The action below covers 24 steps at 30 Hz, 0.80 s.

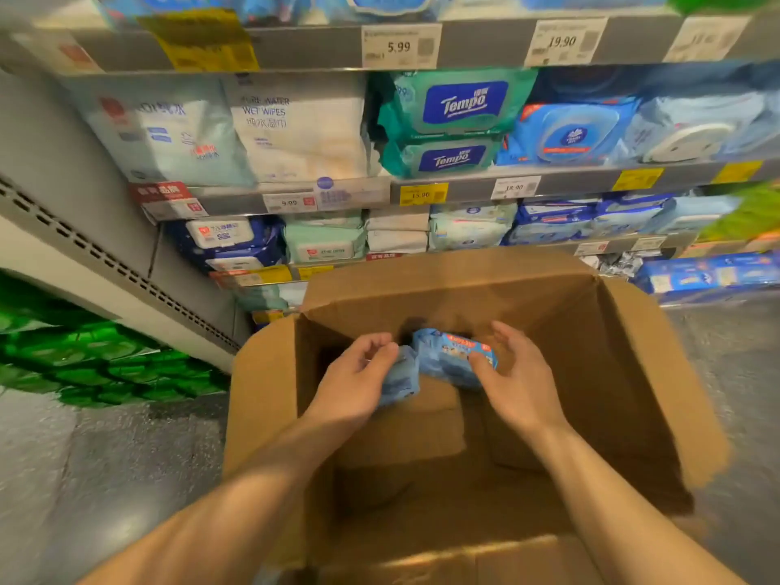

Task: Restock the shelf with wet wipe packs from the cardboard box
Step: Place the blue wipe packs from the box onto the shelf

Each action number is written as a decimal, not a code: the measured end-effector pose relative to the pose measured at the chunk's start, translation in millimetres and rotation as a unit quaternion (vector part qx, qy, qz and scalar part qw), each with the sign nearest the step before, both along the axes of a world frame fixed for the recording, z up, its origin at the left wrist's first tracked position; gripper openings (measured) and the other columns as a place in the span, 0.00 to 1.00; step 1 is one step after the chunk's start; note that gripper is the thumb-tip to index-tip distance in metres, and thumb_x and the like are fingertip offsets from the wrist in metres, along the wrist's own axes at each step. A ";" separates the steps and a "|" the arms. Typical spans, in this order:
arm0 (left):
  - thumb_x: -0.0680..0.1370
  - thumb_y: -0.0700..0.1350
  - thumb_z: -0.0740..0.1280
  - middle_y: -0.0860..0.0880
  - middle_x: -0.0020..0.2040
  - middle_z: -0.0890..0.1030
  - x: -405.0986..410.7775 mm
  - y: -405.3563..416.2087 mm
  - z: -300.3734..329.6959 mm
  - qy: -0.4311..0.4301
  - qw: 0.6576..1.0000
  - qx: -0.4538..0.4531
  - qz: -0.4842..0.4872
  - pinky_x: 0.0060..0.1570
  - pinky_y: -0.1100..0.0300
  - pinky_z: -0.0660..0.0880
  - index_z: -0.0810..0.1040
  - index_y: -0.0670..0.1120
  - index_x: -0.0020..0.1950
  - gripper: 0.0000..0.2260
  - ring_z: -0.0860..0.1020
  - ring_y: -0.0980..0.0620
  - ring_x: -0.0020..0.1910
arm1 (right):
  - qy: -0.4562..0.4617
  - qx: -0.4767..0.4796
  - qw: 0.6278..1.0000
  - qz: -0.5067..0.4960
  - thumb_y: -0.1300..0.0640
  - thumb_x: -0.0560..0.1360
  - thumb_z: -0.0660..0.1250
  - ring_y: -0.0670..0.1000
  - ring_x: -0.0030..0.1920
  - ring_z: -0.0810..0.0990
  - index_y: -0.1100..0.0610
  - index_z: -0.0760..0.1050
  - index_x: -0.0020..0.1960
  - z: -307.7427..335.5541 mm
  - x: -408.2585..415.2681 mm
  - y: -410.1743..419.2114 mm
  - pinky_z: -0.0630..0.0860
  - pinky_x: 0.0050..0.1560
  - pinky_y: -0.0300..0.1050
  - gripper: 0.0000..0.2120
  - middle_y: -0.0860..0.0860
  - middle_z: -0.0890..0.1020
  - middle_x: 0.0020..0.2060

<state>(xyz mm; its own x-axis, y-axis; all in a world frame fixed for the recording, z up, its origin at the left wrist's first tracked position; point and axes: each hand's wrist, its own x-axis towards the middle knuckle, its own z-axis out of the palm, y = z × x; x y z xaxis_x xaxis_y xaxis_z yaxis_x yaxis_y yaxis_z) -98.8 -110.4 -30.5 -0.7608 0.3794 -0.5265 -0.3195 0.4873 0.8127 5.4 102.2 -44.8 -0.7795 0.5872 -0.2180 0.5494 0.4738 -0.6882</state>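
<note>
An open cardboard box (633,373) stands on the floor below me, flaps spread. Inside it both hands are on light blue wet wipe packs. My left hand (354,382) grips one pack (401,377) at its left end, fingers curled over it. My right hand (515,382) holds a second pack (451,356) with an orange label, thumb against its right end and fingers arched above it. The shelf (464,192) rises behind the box, its levels filled with wipe packs. The box's floor looks bare cardboard around the hands.
Shelf levels carry Tempo packs (456,107), white pure-water wipes (295,133) and blue packs (565,137), with price tags on the rails. Green packages (84,356) are stacked low on the left. Grey floor (84,458) lies left of the box.
</note>
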 end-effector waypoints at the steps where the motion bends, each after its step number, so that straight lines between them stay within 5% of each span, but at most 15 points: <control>1: 0.83 0.59 0.63 0.59 0.58 0.82 3.4 7.4 -12.1 -0.018 1.000 -0.010 0.000 0.65 0.55 0.74 0.78 0.58 0.66 0.14 0.78 0.62 0.57 | -0.012 0.004 1.000 -0.003 0.51 0.77 0.73 0.51 0.69 0.74 0.54 0.72 0.74 -17.3 3.1 6.3 0.65 0.67 0.39 0.27 0.51 0.77 0.69; 7: 0.85 0.57 0.61 0.53 0.58 0.82 10.2 54.7 -71.0 -0.151 0.985 -0.017 0.076 0.60 0.50 0.77 0.79 0.57 0.57 0.09 0.79 0.52 0.56 | -0.124 0.028 0.992 0.013 0.47 0.68 0.78 0.58 0.63 0.77 0.55 0.73 0.69 -119.1 -3.9 42.1 0.75 0.63 0.53 0.33 0.55 0.79 0.60; 14: 0.85 0.60 0.56 0.50 0.60 0.83 16.4 73.8 -124.7 -0.263 0.952 0.010 0.156 0.59 0.48 0.78 0.78 0.52 0.65 0.18 0.80 0.45 0.59 | -0.220 0.112 0.963 0.109 0.43 0.65 0.81 0.56 0.81 0.55 0.51 0.53 0.82 -201.1 -39.1 69.4 0.63 0.75 0.57 0.55 0.51 0.59 0.80; 16: 0.85 0.61 0.57 0.49 0.59 0.84 18.1 72.7 -131.6 -0.282 0.942 0.012 0.183 0.58 0.48 0.79 0.79 0.51 0.63 0.18 0.81 0.45 0.58 | -0.267 0.139 0.943 0.141 0.42 0.63 0.82 0.56 0.79 0.59 0.50 0.49 0.82 -219.9 -45.5 70.6 0.63 0.74 0.59 0.59 0.50 0.59 0.79; 20: 0.84 0.61 0.58 0.48 0.58 0.85 21.0 66.3 -137.3 -0.313 0.925 0.010 0.216 0.60 0.47 0.79 0.80 0.51 0.60 0.18 0.82 0.45 0.57 | -0.309 0.277 0.898 0.149 0.34 0.61 0.79 0.59 0.64 0.68 0.51 0.57 0.78 -245.0 -38.6 54.1 0.68 0.62 0.58 0.54 0.55 0.67 0.65; 24: 0.84 0.60 0.59 0.47 0.58 0.85 27.1 60.5 -131.5 -0.332 0.914 0.007 0.235 0.63 0.44 0.78 0.80 0.50 0.64 0.18 0.83 0.44 0.57 | -0.297 0.150 0.940 0.072 0.37 0.61 0.81 0.59 0.63 0.70 0.51 0.62 0.72 -247.1 -31.9 41.8 0.75 0.58 0.57 0.48 0.56 0.69 0.62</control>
<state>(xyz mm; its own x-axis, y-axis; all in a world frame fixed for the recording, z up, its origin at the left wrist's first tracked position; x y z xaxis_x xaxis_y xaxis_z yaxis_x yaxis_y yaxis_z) -71.7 -49.9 -162.0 -0.3567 0.1037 -0.9284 -0.9153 0.1601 0.3696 -26.5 144.0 -291.9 -0.6490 0.5889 -0.4817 0.7094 0.6972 -0.1034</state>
